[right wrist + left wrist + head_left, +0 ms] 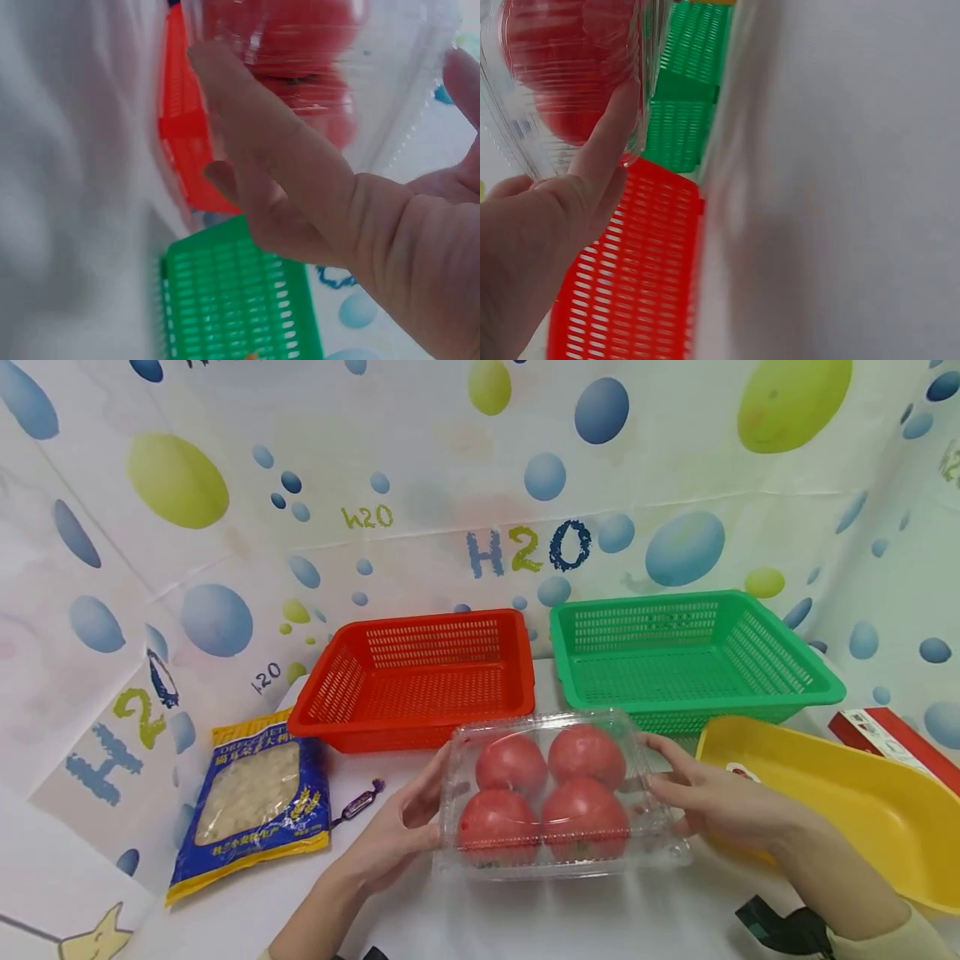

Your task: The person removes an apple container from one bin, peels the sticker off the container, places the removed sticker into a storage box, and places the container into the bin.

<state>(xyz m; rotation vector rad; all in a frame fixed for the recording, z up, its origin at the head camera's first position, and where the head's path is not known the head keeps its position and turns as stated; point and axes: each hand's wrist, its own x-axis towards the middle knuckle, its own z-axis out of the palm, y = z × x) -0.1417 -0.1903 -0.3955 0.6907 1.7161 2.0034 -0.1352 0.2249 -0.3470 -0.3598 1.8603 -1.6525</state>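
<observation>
A clear plastic clamshell box (562,868) with several red tomatoes (585,817) inside is held up over the white table, tilted so its lid shows in the head view. My left hand (405,818) grips its left side, and my right hand (708,789) grips the right side. In the left wrist view a finger of the left hand (562,202) lies along the box wall. The right wrist view shows the right hand (322,180) with fingers spread along the box, thumb and fingers apart. The far fingertips are partly hidden.
Behind the box stand a red basket (427,727) and a green basket (697,697). A yellow tray (840,785) is at the right, with a red-and-white box (888,739) behind it. At the left lie a blue-and-yellow pasta bag (251,793) and a wrapped candy (358,803).
</observation>
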